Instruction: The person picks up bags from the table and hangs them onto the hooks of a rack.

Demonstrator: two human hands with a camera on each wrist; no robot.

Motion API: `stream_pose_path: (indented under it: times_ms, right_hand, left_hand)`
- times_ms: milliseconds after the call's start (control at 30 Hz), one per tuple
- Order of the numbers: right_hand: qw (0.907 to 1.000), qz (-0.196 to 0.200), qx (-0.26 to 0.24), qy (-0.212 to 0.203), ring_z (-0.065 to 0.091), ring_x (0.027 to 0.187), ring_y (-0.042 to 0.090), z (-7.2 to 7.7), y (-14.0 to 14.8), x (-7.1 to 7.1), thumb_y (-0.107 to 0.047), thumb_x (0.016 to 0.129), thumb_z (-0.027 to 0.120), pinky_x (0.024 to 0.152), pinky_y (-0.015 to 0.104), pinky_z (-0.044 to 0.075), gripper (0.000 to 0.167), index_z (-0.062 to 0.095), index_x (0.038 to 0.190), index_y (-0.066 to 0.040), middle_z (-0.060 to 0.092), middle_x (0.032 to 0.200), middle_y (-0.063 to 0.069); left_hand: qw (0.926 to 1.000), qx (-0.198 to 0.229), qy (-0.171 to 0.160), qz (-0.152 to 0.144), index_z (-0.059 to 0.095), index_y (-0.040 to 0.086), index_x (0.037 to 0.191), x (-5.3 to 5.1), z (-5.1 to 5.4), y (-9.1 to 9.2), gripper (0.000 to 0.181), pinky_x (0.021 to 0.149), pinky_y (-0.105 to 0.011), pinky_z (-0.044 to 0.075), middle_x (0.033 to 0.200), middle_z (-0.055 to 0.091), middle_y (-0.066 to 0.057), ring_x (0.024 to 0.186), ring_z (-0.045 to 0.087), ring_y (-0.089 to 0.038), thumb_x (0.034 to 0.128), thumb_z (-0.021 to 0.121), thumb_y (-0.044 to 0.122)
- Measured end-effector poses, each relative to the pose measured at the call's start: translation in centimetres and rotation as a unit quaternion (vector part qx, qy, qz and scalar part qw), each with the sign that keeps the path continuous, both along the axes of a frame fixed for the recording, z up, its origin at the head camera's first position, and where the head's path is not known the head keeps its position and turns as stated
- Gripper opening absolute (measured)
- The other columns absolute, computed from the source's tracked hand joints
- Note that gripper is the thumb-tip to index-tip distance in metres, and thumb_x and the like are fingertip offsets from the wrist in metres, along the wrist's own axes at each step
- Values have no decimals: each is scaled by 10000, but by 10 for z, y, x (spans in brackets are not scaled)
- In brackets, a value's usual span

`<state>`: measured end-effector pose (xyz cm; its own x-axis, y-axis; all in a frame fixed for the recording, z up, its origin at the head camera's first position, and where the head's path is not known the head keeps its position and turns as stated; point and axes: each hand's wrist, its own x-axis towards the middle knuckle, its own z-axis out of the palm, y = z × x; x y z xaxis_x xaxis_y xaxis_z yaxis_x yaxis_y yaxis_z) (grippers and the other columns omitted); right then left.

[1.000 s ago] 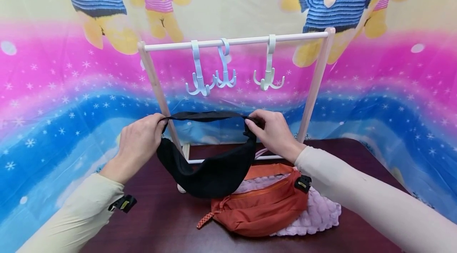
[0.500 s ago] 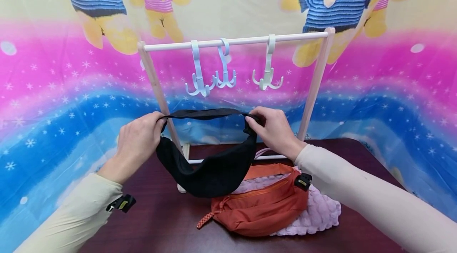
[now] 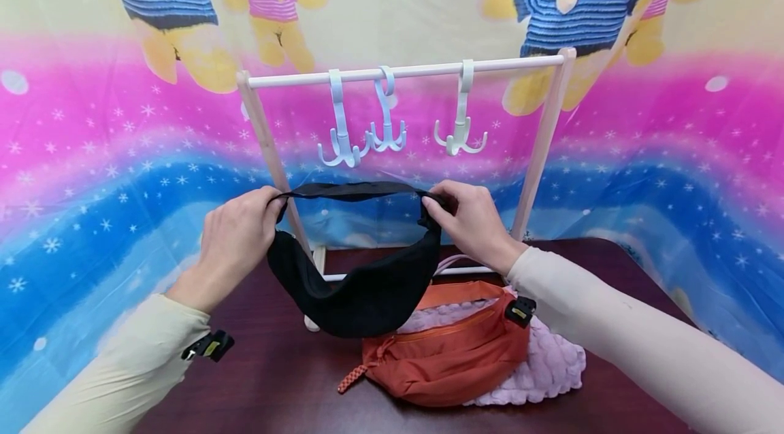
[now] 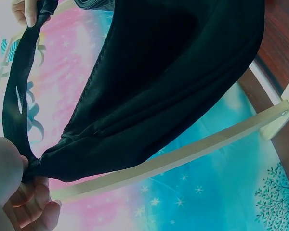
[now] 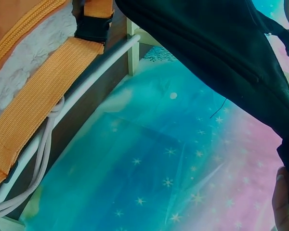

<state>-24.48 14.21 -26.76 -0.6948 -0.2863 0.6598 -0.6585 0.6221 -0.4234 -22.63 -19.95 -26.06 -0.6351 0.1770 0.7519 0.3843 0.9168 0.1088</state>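
A black fabric bag (image 3: 361, 301) hangs in the air in front of the rack, its strap (image 3: 352, 190) stretched above it. My left hand (image 3: 235, 237) pinches the strap's left end between thumb and fingers. At the other end my right hand (image 3: 471, 220) pinches the strap where it meets the bag. In the left wrist view the bag (image 4: 168, 82) fills the middle, with the left hand (image 4: 24, 192) gripping the gathered strap. Only a few fingers of the right hand (image 5: 285, 202) show in the right wrist view.
A wooden rack (image 3: 404, 71) carries several-pronged hooks: two pale blue hooks (image 3: 339, 128) and a pale green hook (image 3: 462, 121). On the dark red table (image 3: 257, 379) lies an orange waist bag (image 3: 453, 359), over a fluffy pink bag (image 3: 557, 366). A printed cloth (image 3: 122, 230) stands behind.
Both hands have risen slightly, lifting the strap a little toward the hooks. The grip on each end looks the same, and the rack and the bags on the table stay put.
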Motion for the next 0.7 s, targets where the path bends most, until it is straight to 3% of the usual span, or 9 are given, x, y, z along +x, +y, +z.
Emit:
stream_pose_path:
  times_ms: [700]
  right_hand:
    - [9993,91,-357,69,581,668,123,11,-2,-1,-180,988,664,643,276,479,110,734,985,-94,707,808,25]
  left_hand:
    - [10000,0,-24,-48,729,87,999,4,17,2,144,449,-331,339,778,714,-101,570,560,-251,1015,594,135]
